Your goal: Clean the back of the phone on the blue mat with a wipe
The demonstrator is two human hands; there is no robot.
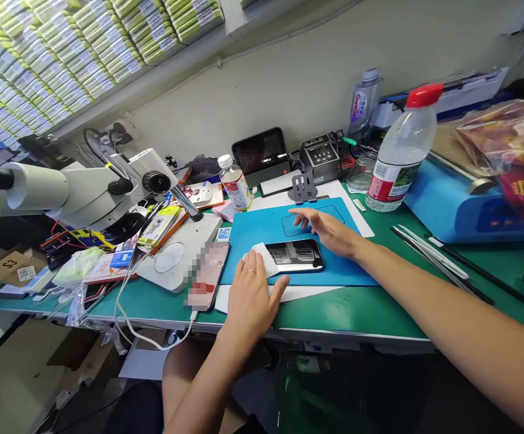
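Observation:
A smartphone (299, 254) with a dark, glossy face lies flat on the blue work mat (253, 232). My left hand (252, 292) rests over its left end, pressing a white cloth or tissue (267, 258) against it with outstretched fingers. Beyond the phone's right end, my right hand (327, 232) hovers over the mat with its fingers spread and nothing in them. Left of my left hand lies a second phone (210, 274), its screen lit and a white cable plugged into its lower end.
A microscope (81, 187) stands at the left. Behind the mat are a small drink bottle (235, 184), a dark tablet-like screen (262, 150) and a black control box (320, 160). A red-capped bottle (402, 150), thin tools (438, 259) and a blue machine (461, 199) are at the right.

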